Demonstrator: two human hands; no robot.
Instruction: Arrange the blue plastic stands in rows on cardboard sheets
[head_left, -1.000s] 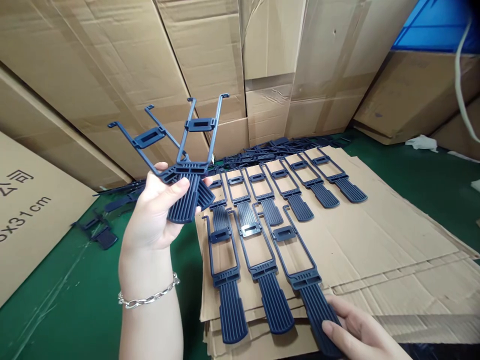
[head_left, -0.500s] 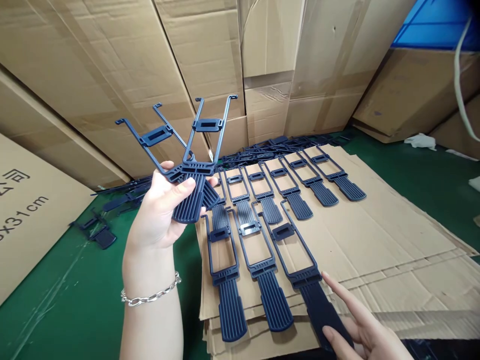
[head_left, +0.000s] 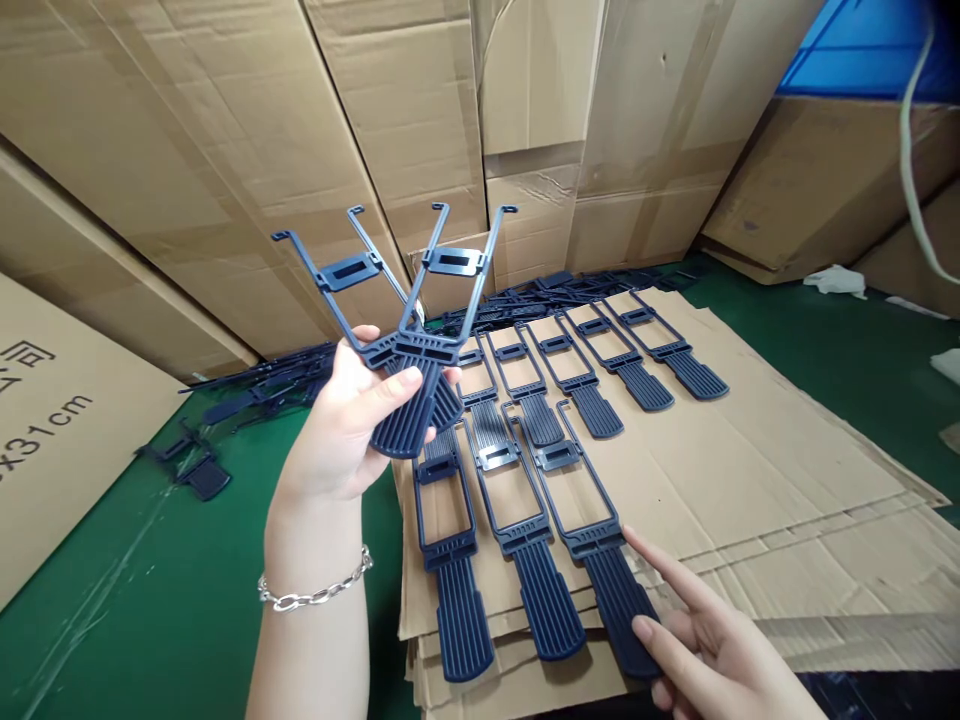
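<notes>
My left hand [head_left: 349, 430] is raised and closed around two dark blue plastic frame parts [head_left: 409, 385], gripped at their ribbed handles and fanned upward. My right hand [head_left: 709, 645] rests at the lower right with fingers stretched out, its fingertips touching the ribbed handle of the rightmost part [head_left: 600, 560] in the near row. Three such parts lie side by side in that near row on the stacked cardboard sheets [head_left: 750, 480]. A far row of several more parts [head_left: 592, 365] lies beyond them.
Large cardboard boxes [head_left: 420, 130] lean along the back. A pile of loose blue parts [head_left: 255, 375] lies on the green floor [head_left: 150, 590] at the left and behind the sheets. A printed carton [head_left: 52, 440] stands at the far left.
My left hand moved right with its two parts. My right hand let go of the rightmost near part's handle, opened its fingers and nudged the part up and left.
</notes>
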